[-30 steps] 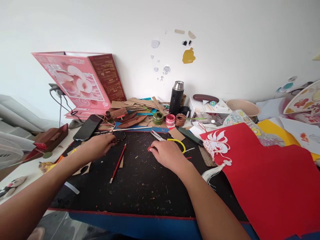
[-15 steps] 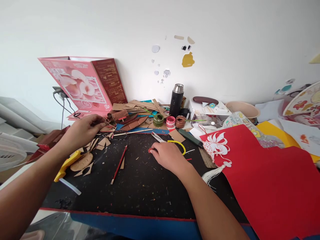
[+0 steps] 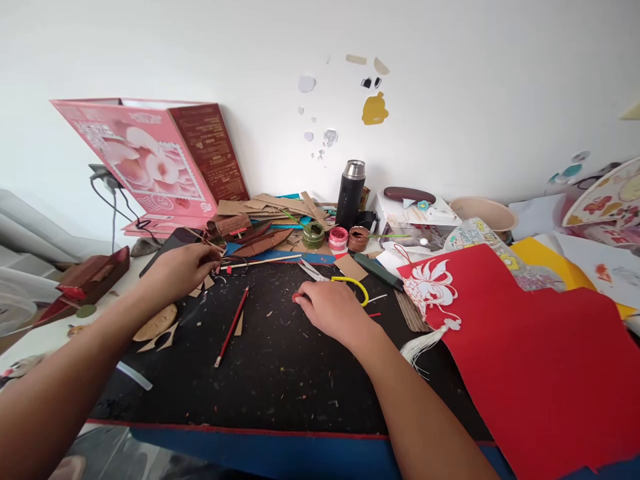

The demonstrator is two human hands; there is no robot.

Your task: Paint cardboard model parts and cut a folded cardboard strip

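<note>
My left hand (image 3: 185, 270) is over the back left of the black work mat (image 3: 280, 373), thumb and fingers pinched together. What lies between them is too small to make out. Thin sticks (image 3: 270, 260) and cardboard scraps are close to its fingertips. My right hand (image 3: 333, 303) rests mid-mat, fingers closed, with a small red piece (image 3: 296, 297) showing at the fingertips. Behind it lie yellow-handled scissors (image 3: 357, 285), partly covered by the hand. A red pencil (image 3: 232, 327) lies between both hands.
Paint jars (image 3: 314, 235) and a black thermos (image 3: 351, 193) stand at the back. Red paper (image 3: 545, 360) with a white tassel covers the right. A brown boat-like model (image 3: 265, 243) lies behind the mat; a pink bag (image 3: 150, 160) leans against the wall. A green cutter (image 3: 377, 270) lies right of centre.
My left hand has moved right and toward me, away from the brown models. Its forearm now covers the yellow glue gun. My right hand stays nearly in place; the view has shifted slightly.
</note>
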